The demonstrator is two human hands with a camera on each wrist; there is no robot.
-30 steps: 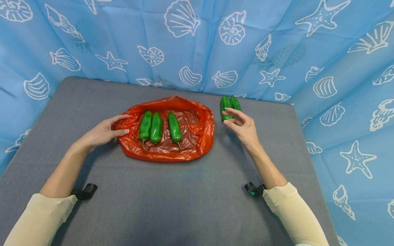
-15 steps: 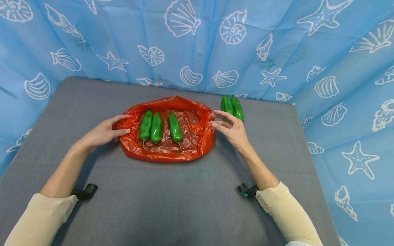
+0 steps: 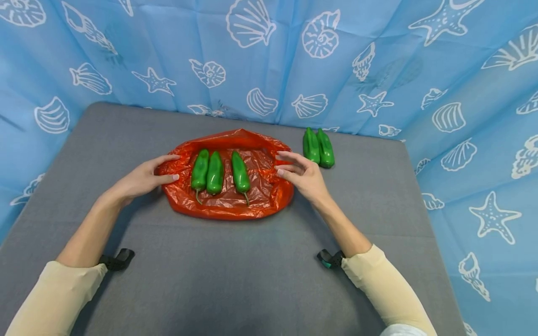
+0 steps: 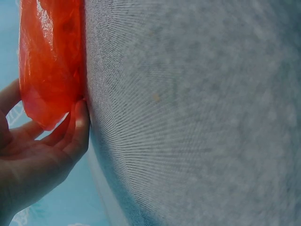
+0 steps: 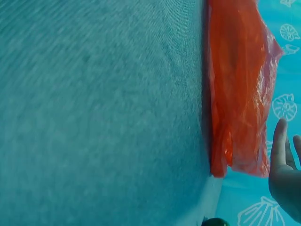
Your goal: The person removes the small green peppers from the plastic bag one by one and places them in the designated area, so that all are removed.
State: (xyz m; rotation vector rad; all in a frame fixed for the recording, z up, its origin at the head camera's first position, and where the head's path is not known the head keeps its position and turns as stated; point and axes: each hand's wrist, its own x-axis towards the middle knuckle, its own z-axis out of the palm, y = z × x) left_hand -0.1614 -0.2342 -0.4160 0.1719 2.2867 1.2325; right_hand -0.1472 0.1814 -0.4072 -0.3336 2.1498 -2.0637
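Note:
A red plastic bag (image 3: 229,213) lies mouth up with its rim spread wide, and three green chili peppers (image 3: 215,172) rest inside. At its left end my left hand (image 3: 140,179) holds the side; in the left wrist view my left fingers (image 4: 81,127) wrap around the bag's end, low by the table. Over the opposite end hovers my right hand (image 3: 308,179), fingers bent and apart with nothing between them. The right wrist view shows this hand higher than the bag wall (image 5: 240,94), with space between.
Beyond my right hand, two more green chili peppers (image 3: 325,149) lie side by side near the table's back edge. The grey cloth-covered table (image 3: 235,270) extends toward me. A blue shell-print curtain (image 3: 176,42) hangs behind and to the right.
My right hand has moved left from the two loose peppers to above the bag's right end. My left hand has stayed at the bag's left side.

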